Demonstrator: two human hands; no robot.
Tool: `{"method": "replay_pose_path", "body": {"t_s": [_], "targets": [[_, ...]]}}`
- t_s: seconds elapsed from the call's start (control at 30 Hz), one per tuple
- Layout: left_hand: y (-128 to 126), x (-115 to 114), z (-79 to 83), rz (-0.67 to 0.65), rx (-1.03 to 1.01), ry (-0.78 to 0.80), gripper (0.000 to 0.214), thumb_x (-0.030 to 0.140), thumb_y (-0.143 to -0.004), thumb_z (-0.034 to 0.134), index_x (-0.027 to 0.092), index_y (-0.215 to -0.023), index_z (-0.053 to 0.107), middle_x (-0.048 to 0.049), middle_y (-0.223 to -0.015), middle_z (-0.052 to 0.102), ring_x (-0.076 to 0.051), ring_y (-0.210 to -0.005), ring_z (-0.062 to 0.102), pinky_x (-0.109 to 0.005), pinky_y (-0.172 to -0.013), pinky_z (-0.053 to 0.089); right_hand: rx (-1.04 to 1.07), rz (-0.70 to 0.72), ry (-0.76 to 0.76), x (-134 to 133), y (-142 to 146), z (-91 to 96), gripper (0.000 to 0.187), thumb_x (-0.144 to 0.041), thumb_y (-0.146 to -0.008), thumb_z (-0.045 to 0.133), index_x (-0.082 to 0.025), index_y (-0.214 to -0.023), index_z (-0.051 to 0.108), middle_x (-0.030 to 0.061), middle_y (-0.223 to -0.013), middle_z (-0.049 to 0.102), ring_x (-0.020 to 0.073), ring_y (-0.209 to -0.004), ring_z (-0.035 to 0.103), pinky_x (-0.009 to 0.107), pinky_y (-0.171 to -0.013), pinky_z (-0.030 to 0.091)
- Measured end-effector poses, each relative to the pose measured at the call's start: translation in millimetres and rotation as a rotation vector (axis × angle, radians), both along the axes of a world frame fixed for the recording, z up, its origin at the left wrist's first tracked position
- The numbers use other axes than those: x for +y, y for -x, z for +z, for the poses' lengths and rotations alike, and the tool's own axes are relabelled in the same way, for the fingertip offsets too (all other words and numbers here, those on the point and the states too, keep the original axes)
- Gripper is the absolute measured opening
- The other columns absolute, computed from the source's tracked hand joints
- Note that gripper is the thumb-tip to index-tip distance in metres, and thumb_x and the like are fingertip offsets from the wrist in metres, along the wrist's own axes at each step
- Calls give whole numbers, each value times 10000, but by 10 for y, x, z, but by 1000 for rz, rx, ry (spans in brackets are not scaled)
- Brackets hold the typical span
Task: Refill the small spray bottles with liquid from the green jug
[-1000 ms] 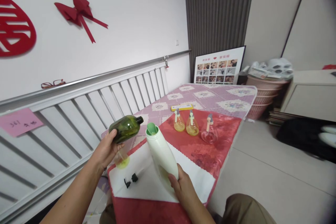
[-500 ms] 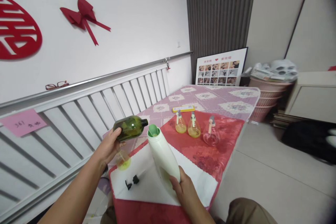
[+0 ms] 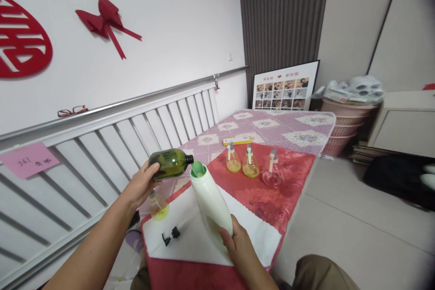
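Note:
My left hand point(image 3: 141, 184) grips a dark green bottle point(image 3: 170, 163) lying nearly level, its black neck just over the green mouth of a white bottle point(image 3: 210, 200). That white bottle leans toward the left and my right hand point(image 3: 238, 242) is wrapped round its base. Both bottles hang above a white cloth point(image 3: 190, 231) on a red table cover point(image 3: 272, 195). A black pump cap point(image 3: 170, 235) lies on the cloth. A small flask with yellow-green liquid point(image 3: 158, 206) stands under my left hand.
Three small spray flasks point(image 3: 250, 165) stand further back on the red cover, with a yellow flat box point(image 3: 237, 140) behind them. A white slatted rail point(image 3: 136, 131) runs along the left. A framed photo board point(image 3: 283, 86), pink baskets point(image 3: 340, 122) and a cabinet point(image 3: 401, 122) stand at the back.
The green bottle has moved right and tipped flatter, so its neck now sits right at the white bottle's mouth. The white bottle has stayed about where it was.

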State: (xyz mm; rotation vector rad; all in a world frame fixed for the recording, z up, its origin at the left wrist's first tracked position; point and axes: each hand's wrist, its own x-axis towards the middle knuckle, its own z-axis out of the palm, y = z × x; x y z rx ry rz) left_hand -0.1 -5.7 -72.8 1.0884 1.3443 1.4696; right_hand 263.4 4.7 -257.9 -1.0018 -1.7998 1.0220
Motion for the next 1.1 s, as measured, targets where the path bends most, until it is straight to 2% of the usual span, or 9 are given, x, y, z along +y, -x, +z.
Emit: {"method": "replay_pose_path", "body": {"t_s": [0.13, 0.23, 1.1], "targets": [[28, 19, 2, 12, 41, -21, 420, 460, -722, 719, 253, -1064, 589, 4, -930, 614, -127, -761, 563, -189, -561, 454, 0, 6, -4, -1, 6, 5, 426, -550, -885, 368, -176, -970, 555, 48, -739, 656, 202, -590, 603, 303, -584, 472], [47, 27, 8, 24, 50, -15, 412, 461, -703, 736, 254, -1031, 596, 20, -869, 598, -117, -722, 544, -190, -551, 436, -8, 8, 6, -1, 9, 3, 444, -555, -880, 365, -169, -993, 551, 50, -740, 652, 207, -597, 604, 307, -591, 475], [27, 42, 122, 33, 198, 28, 511, 503, -682, 721, 246, -1101, 583, -17, -925, 646, -160, -759, 577, -230, -604, 412, 55, -19, -27, 17, 10, -43, 468, -600, -858, 401, -181, -961, 582, 46, -720, 661, 219, -555, 615, 322, -541, 501]]}}
